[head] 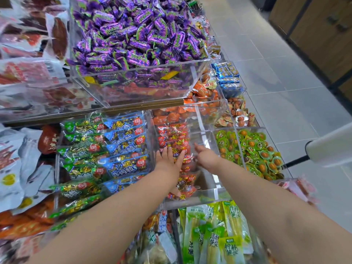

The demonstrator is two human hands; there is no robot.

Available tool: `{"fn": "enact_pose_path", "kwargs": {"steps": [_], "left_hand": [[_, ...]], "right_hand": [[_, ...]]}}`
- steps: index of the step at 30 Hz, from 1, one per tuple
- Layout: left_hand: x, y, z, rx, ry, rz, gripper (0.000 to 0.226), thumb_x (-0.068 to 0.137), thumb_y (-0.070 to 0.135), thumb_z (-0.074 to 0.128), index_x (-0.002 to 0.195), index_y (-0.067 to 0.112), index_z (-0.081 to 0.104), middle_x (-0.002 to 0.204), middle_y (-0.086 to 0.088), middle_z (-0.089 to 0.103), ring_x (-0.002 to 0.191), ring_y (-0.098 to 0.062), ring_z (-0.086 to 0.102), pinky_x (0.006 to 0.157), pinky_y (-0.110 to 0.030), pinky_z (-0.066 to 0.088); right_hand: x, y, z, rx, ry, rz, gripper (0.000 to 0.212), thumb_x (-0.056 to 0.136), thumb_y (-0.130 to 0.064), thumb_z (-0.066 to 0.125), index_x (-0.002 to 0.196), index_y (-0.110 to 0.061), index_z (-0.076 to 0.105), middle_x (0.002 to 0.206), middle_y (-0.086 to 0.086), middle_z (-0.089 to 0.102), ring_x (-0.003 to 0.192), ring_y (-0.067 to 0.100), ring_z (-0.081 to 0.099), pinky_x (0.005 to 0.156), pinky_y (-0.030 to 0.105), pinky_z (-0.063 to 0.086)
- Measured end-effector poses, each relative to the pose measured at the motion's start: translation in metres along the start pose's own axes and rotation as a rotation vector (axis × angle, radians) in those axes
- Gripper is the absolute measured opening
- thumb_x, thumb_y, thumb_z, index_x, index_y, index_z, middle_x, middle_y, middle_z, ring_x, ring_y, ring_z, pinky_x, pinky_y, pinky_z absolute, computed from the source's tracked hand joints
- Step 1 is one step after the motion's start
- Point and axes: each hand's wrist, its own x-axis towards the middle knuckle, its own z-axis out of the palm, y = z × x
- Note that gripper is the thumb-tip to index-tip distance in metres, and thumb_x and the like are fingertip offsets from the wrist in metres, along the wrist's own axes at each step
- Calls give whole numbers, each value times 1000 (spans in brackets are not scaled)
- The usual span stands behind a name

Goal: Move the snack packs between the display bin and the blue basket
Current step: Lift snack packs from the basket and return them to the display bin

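- While leaning both bare forearms over the front wall of the clear display bin (207, 193), lays the left hand (167, 161) flat on the red snack packs (171, 136) heaped in that bin's left half.
- Spreads the left fingers (169, 153) straight and apart, palm down, touching the wrappers without curling round any.
- Reaches the right hand (206, 159) into the same bin, just beside the left, at the edge of the red heap and next to the bin's bare right half.
- Points one right finger (196, 145) forward and tucks the others out of sight under the back of the hand; cannot tell how far curled, nor whether any pack is pinched.
- Faces further clear bins: blue beef-grain packs (123, 147) and green packs (82, 149) directly left of the red ones, round green packs (253, 151) to the right, orange packs (202, 90) behind.
- Sees a higher bin of purple wrapped candies (133, 35) at the top and long yellow-green packs (215, 235) on the shelf below the forearms.
- Has grey floor tiles (285, 82) on the far right, with a white object (331, 147) jutting in from the right edge.
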Motion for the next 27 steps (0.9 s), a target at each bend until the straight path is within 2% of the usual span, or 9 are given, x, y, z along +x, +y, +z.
{"fn": "enact_pose_path", "kwargs": {"steps": [2, 5, 11, 13, 17, 19, 21, 23, 27], "left_hand": [[0, -1, 1, 2, 5, 7, 141, 66, 74, 65, 137, 15, -41, 151, -31, -24, 142, -46, -16, 116, -58, 1], [-1, -2, 0, 2, 6, 11, 139, 67, 73, 65, 138, 15, -40, 152, -30, -22, 143, -45, -12, 116, -57, 3], [-9, -3, -5, 1, 7, 40, 136, 70, 71, 65, 139, 15, -38, 153, -30, -19, 144, -45, -8, 117, -56, 6], [-15, -4, -6, -53, 19, 77, 132, 73, 66, 66, 143, 16, -34, 154, -29, -19, 144, -44, -10, 116, -58, 4], [-25, -10, -12, -309, 125, 126, 98, 83, 50, 65, 153, 23, 1, 160, -15, -8, 146, -35, -12, 115, -62, -1], [-33, -7, -15, -449, 246, 125, 75, 88, 47, 58, 150, 22, 26, 159, -12, 10, 147, -33, 1, 114, -60, 3], [-42, 3, -13, -629, 409, 135, 54, 91, 44, 55, 138, 19, 46, 146, -11, 41, 136, -30, 34, 110, -46, 28], [-55, 18, -8, -886, 500, 159, 39, 93, 36, 55, 125, 14, 57, 121, -8, 61, 112, -26, 55, 89, -31, 42], [-78, 49, 5, -1072, 583, 149, 20, 91, 21, 56, 106, 13, 65, 98, -6, 67, 93, -26, 62, 77, -30, 45]], "right_hand": [[6, -8, -4, -98, 104, -40, 66, 92, 9, 31, 150, -21, 20, 145, 17, 40, 103, 29, 59, 78, 29, 50], [13, -24, 13, 27, 20, -65, 62, 94, 4, 34, 148, -27, 28, 131, 12, 55, 69, 10, 53, 48, 14, 43], [13, -27, 11, 158, 43, -13, 50, 96, 2, 33, 140, -21, 43, 95, -2, 62, 66, 8, 58, 45, 16, 44], [1, -22, 3, 201, 96, 7, 48, 96, 6, 31, 138, -11, 43, 100, 3, 59, 71, 11, 59, 54, 21, 47], [-42, -10, -13, 251, 139, -8, 37, 95, 3, 41, 131, 0, 47, 86, 10, 57, 63, 14, 55, 56, 21, 42], [-72, -7, -19, 188, 186, -55, 32, 92, 2, 46, 123, -1, 54, 90, 9, 59, 66, 12, 55, 54, 18, 44], [-103, -4, -24, 199, 220, -115, 28, 91, 2, 48, 118, 0, 57, 93, 11, 60, 68, 12, 57, 53, 14, 46], [-132, 0, -29, 255, 270, -138, 25, 90, 2, 49, 113, -4, 58, 92, 10, 61, 71, 13, 58, 59, 19, 46], [-180, 29, -40, 394, 420, -114, 19, 89, 4, 51, 102, -7, 60, 84, 10, 62, 77, 21, 59, 71, 32, 50]]}}
